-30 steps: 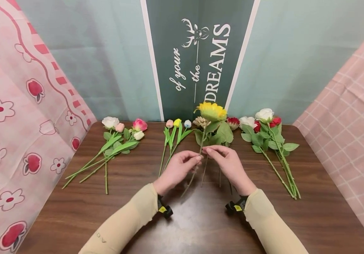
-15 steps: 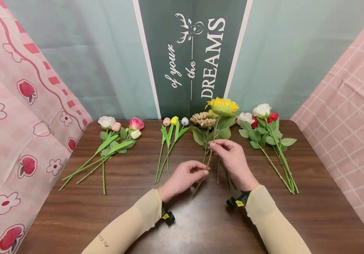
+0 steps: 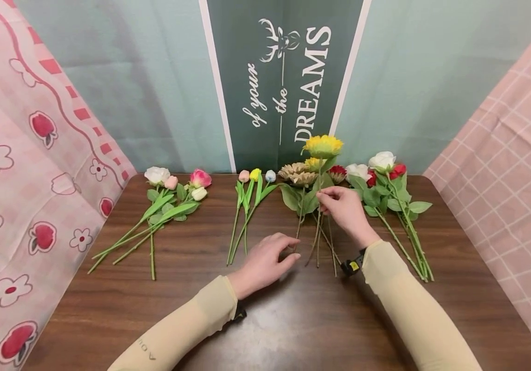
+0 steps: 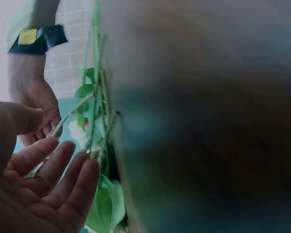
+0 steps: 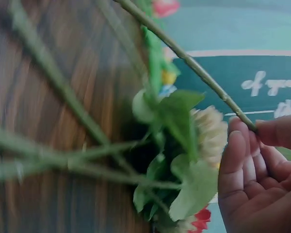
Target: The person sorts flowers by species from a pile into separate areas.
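Observation:
Between thumb and fingertips my right hand [image 3: 346, 212] pinches the stem of a yellow sunflower [image 3: 323, 147], held upright over the back of the table. Its stem [image 5: 199, 70] runs slantwise out of that pinch in the right wrist view. Below and left, my left hand [image 3: 265, 262] hangs near a brown stem, thumb and fingers apart; the left wrist view shows loosely bent fingers [image 4: 63, 167] with nothing gripped. Behind the sunflower lie beige flowers [image 3: 296, 174], another yellow flower [image 3: 313, 164] and a red flower [image 3: 338, 173], their leaves and crossing stems partly covered.
Three tulips [image 3: 256, 176], pink, yellow and blue, lie left of centre. Farther left is a bunch with a white rose [image 3: 156, 175] and a pink rose [image 3: 200, 178]. White and red roses [image 3: 382, 161] lie at the right. Curtains surround the brown table [image 3: 288, 330].
My left hand has let go of the sunflower's stem and its fingers have spread. My right hand has carried the sunflower slightly up and away, toward the other flowers, and its stem stands straighter.

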`<state>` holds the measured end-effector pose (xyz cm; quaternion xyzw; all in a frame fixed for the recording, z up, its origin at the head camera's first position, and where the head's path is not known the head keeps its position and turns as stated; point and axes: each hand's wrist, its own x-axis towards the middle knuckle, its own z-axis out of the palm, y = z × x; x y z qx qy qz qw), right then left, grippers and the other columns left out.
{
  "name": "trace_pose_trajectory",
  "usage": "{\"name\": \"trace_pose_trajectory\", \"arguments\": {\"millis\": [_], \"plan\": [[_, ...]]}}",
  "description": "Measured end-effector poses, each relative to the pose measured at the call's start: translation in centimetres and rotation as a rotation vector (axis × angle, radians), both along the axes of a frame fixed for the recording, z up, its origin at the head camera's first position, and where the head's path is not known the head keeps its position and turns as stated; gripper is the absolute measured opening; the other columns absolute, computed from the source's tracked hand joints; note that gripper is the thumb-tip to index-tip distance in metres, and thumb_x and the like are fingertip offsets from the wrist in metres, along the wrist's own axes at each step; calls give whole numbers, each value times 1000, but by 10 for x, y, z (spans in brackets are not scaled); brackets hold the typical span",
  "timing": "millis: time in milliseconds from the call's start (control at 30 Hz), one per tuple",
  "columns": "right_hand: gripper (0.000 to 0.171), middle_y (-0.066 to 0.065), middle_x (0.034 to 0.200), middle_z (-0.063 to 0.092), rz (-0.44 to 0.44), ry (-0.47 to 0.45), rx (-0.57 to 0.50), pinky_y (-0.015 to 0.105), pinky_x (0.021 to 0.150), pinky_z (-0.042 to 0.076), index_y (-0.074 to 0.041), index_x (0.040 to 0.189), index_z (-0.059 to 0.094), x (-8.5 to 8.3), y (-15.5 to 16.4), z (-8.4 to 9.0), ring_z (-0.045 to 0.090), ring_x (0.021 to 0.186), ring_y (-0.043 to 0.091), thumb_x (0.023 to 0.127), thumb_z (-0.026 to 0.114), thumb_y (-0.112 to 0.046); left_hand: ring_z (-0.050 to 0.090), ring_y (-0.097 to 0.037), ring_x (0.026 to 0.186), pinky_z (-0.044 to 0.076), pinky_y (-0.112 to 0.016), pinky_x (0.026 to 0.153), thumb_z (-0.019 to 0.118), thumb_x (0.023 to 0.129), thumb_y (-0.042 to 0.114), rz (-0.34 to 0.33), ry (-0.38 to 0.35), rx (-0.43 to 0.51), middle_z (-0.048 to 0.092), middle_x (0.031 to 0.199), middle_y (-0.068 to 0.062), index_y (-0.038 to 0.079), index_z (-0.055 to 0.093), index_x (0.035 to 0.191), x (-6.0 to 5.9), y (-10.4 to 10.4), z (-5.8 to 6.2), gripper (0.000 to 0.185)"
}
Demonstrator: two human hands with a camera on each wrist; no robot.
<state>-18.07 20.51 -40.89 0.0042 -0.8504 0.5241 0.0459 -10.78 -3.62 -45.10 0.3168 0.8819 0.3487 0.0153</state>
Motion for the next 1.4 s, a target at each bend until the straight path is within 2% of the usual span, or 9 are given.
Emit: {"name": "trace_pose_trajectory", "arguments": {"millis": [167,333,533,700,800,933,1167,1300,1400], "plan": [[28,17,89,72,58,-107,138,44,72,60,1,112,73,-15,4,-6,69,74,24,102,64,-24,56,-19,125,46,-37,106,61,102,39,-39,88,-128,62,132,0,15,61,141,2,-10,-1,45],[30,16,87,72,59,-158,167,41,70,60,1,113,72,-16,11,-18,69,74,24,102,62,-25,54,-20,128,43,-36,109,62,103,39,-92,109,-170,61,135,-1,16,60,141,2,-12,3,45],[40,23,106,72,30,-134,152,46,75,61,3,125,67,-6,26,-18,73,83,31,103,62,-30,54,-20,129,42,-36,110,59,103,39,-136,128,-201,60,135,0,17,60,141,-5,-11,9,44],[43,18,107,71,-36,-21,275,42,72,56,-1,129,66,4,32,-6,69,86,31,103,60,-35,53,-20,130,41,-40,112,60,103,39,-83,145,-229,60,138,-1,16,60,142,-18,-34,14,45],[39,14,106,70,-47,104,362,44,74,52,-4,128,67,8,25,0,65,89,29,104,58,-34,55,-23,128,42,-43,111,64,101,36,-19,163,-249,62,136,-4,13,62,139,-30,-62,15,44],[34,13,115,69,56,232,445,52,84,52,-5,128,68,16,-2,7,65,99,30,103,61,-27,59,-29,121,45,-47,106,67,99,29,109,204,-294,65,129,-8,10,67,132,-46,-110,15,38],[33,6,126,68,369,248,518,49,100,50,-10,129,68,38,-82,-2,63,115,26,101,65,-26,63,-37,111,49,-53,98,68,96,19,334,244,-379,70,117,-15,4,71,120,-68,-210,18,29],[37,6,131,67,567,267,614,46,110,43,-9,132,66,50,-138,-11,59,125,26,100,66,-27,63,-42,102,50,-57,90,67,94,14,428,199,-434,70,108,-18,2,73,113,-73,-266,19,24],[40,5,134,66,687,323,727,41,113,40,-9,135,64,56,-179,-17,57,128,24,101,65,-30,65,-42,96,51,-59,83,65,94,14,477,143,-463,71,103,-18,2,75,108,-69,-298,18,21]]}}
